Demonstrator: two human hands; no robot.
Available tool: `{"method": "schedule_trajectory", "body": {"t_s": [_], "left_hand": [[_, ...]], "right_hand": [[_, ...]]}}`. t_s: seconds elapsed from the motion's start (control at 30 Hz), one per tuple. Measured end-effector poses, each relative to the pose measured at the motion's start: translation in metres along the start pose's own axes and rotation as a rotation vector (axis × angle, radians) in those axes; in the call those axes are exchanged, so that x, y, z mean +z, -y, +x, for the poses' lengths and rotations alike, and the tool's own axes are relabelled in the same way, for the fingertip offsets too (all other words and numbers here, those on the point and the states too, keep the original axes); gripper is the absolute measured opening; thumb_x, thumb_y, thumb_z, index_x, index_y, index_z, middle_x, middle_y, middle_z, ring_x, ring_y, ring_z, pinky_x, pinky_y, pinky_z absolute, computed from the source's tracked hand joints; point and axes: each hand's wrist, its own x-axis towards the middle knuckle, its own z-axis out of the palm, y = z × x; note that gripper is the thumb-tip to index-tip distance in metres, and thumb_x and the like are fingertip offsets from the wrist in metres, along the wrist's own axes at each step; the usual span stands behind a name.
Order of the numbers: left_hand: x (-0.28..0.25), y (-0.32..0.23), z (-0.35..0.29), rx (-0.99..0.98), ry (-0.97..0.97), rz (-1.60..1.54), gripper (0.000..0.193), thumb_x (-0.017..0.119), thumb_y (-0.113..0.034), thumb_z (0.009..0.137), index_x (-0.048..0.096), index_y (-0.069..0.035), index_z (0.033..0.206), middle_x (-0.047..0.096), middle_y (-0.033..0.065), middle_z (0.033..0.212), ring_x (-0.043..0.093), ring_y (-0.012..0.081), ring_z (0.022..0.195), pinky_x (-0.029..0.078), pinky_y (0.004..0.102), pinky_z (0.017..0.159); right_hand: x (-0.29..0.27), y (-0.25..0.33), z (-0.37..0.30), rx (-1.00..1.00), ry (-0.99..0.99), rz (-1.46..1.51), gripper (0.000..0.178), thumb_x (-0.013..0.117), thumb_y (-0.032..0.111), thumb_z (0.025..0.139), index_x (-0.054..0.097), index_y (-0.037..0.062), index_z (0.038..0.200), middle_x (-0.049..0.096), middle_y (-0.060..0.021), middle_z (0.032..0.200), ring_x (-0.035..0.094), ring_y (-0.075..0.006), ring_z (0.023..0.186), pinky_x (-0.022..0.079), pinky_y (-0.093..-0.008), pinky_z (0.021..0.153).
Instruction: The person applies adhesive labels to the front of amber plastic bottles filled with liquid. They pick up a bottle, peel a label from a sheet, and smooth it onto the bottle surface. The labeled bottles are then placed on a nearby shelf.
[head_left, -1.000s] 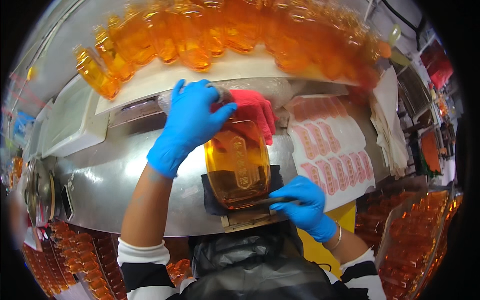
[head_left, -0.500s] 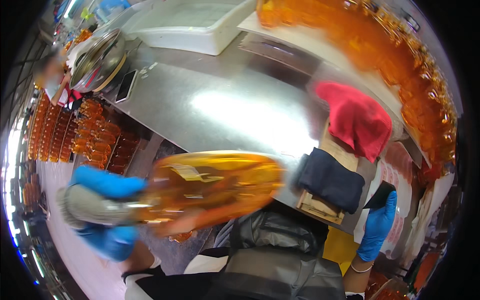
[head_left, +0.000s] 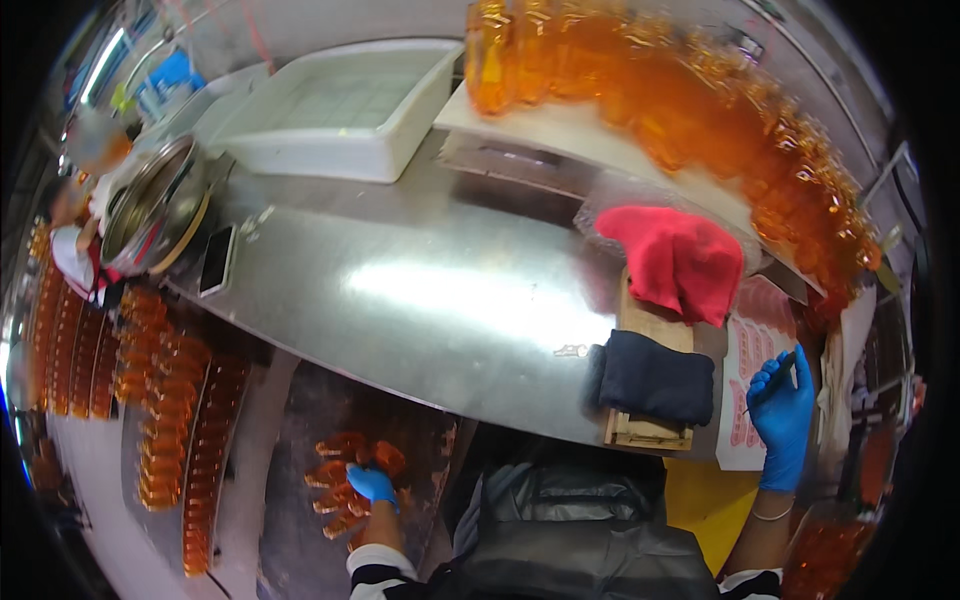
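My left hand [head_left: 372, 484], in a blue glove, reaches down beside the table into a small group of amber bottles [head_left: 328, 473]. It appears closed around the top of one amber bottle [head_left: 387, 459]; its fingertips are partly hidden. On the right, my gloved right hand [head_left: 781, 415] grips a thin, flat black scraper-like piece [head_left: 772, 377], seen nearly edge-on. That hand hovers over a white sheet of pink-printed labels [head_left: 742, 428]. Just left of it, a folded dark cloth [head_left: 655, 378] lies on a wooden block [head_left: 645, 432], with a red cloth [head_left: 678, 262] behind.
A steel table [head_left: 420, 300] spans the middle, bearing a phone [head_left: 217, 262], a metal bowl [head_left: 150, 215] and a white tub [head_left: 305, 155]. Rows of amber bottles [head_left: 650, 100] line a raised board at the back right. More bottles [head_left: 165, 430] stand on the left, near a person [head_left: 75, 255].
My left hand has carried an amber bottle from close in front of me down to the group beside the table. My right hand has turned the black piece edge-on. The view has shifted.
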Motion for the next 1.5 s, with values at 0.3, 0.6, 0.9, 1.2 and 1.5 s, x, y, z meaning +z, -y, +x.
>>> {"method": "schedule_trajectory", "body": {"t_s": [0.3,0.6,0.9,1.2,1.5], "left_hand": [[-0.021,-0.01,0.049,-0.04,0.487,1.344,0.029,0.048,-0.028,0.09,0.063,-0.007,0.103,0.064,0.0105,0.098,0.059,0.0207,0.09,0.045,0.0321,0.075],[-0.04,-0.549,0.023,1.054,0.168,-0.681,0.047,0.057,-0.004,0.082,0.04,0.006,0.125,0.05,0.0179,0.121,0.049,0.025,0.114,0.039,0.0354,0.095],[0.13,-0.701,0.009,0.909,-0.057,-0.259,0.049,0.067,-0.027,0.075,0.054,0.007,0.107,0.056,0.0255,0.111,0.058,0.0349,0.096,0.048,0.0386,0.076],[0.09,-0.665,-0.023,0.9,-0.133,-0.749,0.042,0.061,-0.019,0.083,0.051,0.009,0.113,0.058,0.0178,0.109,0.06,0.0253,0.092,0.048,0.0341,0.081],[0.023,-0.545,-0.211,0.439,1.049,-0.812,0.046,0.051,-0.021,0.088,0.037,0.002,0.126,0.049,0.015,0.119,0.055,0.0256,0.101,0.049,0.0361,0.082]], "right_hand": [[-0.013,0.01,-0.012,-0.092,-0.188,0.115,0.028,0.049,0.033,0.089,0.061,0.0139,0.073,0.051,-0.0024,0.062,0.05,-0.0166,0.056,0.044,-0.0286,0.055],[-0.071,0.013,0.014,0.016,-0.029,0.267,0.044,0.044,0.036,0.092,0.05,0.0155,0.054,0.056,-0.0016,0.063,0.05,-0.0183,0.059,0.043,-0.0301,0.058],[-0.126,0.04,-0.037,-0.385,-0.532,-0.033,0.036,0.058,0.029,0.083,0.043,0.014,0.054,0.048,-0.0035,0.058,0.045,-0.0174,0.052,0.037,-0.0302,0.047],[-0.174,0.08,0.053,-0.922,-0.207,-1.674,0.024,0.051,0.01,0.082,0.062,0.0082,0.103,0.062,-0.0102,0.105,0.061,-0.0232,0.079,0.047,-0.0321,0.07],[-0.209,0.092,0.057,-0.671,-0.365,-2.078,0.039,0.049,0.006,0.079,0.057,0.0156,0.115,0.061,-0.0087,0.107,0.06,-0.0284,0.087,0.049,-0.037,0.072]]}}
